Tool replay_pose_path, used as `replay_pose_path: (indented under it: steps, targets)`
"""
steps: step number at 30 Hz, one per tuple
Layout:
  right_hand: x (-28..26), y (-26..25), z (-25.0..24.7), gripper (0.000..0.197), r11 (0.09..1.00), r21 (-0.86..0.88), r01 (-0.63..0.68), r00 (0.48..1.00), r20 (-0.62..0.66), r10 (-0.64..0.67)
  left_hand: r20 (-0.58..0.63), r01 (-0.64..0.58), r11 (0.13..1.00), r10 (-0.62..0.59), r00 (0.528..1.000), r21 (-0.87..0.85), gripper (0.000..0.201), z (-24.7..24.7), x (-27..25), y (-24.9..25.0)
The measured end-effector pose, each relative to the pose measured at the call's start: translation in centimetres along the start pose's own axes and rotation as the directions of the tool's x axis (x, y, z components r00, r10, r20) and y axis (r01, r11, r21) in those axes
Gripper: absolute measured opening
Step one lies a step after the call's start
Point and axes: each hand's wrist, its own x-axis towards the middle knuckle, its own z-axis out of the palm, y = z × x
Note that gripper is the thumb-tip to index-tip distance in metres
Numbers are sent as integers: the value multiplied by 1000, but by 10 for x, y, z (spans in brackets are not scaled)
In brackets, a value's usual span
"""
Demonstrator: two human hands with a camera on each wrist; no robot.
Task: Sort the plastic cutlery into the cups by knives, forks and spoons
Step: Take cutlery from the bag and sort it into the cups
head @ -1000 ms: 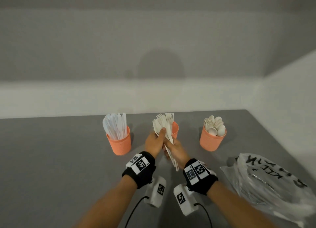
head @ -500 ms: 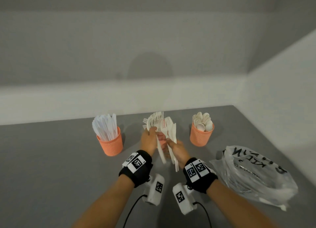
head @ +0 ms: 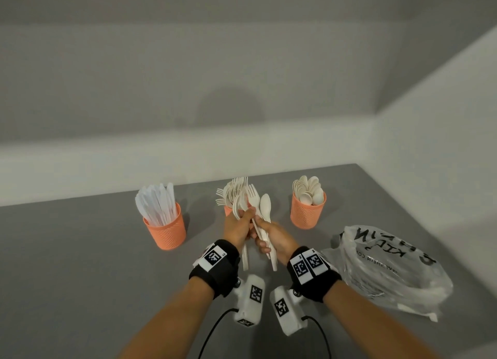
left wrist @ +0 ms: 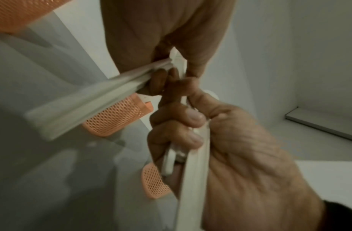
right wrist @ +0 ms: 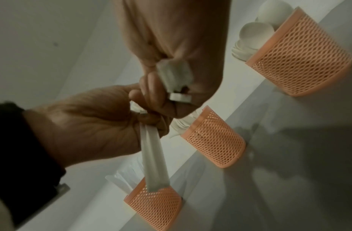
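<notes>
Three orange mesh cups stand in a row on the grey table: the knife cup on the left, the fork cup half hidden behind my hands, the spoon cup on the right. Just in front of the fork cup, my left hand grips a small bunch of white forks by the handles. Touching it, my right hand holds a fork and a spoon, with other handles in its fist. In the wrist views both fists close round handles.
A crumpled clear plastic bag with black lettering lies on the table to the right of my right forearm. White walls close the table at the back and on the right. Cables run from the wrist cameras toward me.
The single bunch held by both hands over the fork cup has split into two. The hands have drawn back slightly toward me, and a spoon now shows in the right hand's share.
</notes>
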Motion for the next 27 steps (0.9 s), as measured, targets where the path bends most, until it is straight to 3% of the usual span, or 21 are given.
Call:
replay_pose_path:
  steps: [6, 9, 12, 17, 24, 27]
  targets:
    - [-6, -4, -12, 32, 999, 2, -43, 999, 11, 43, -177, -35, 995, 18, 984, -95, 25, -3, 10, 15]
    - [-8, -6, -18, 35, 994, -104, -43, 998, -45, 39, -204, -74, 992, 52, 978, -100, 27, -8, 17, 19]
    - [-9, -7, -22, 36, 992, -130, 1, 999, -40, -6, -162, -27, 997, 15, 987, -73, 36, -10, 18, 18]
    - [-13, -12, -15, 41, 994, -109, -4, 999, 34, 7, 16, 24, 1000, -24, 1000, 12, 30, -2, 3, 13]
    - [-18, -13, -15, 39, 991, -133, 18, 997, 75, -8, 16, 15, 1000, -15, 1000, 7, 17, 3, -2, 11]
    - [-20, -14, -15, 40, 984, -175, 47, 998, 59, -37, 15, 36, 997, -35, 999, -74, 14, 4, -1, 8]
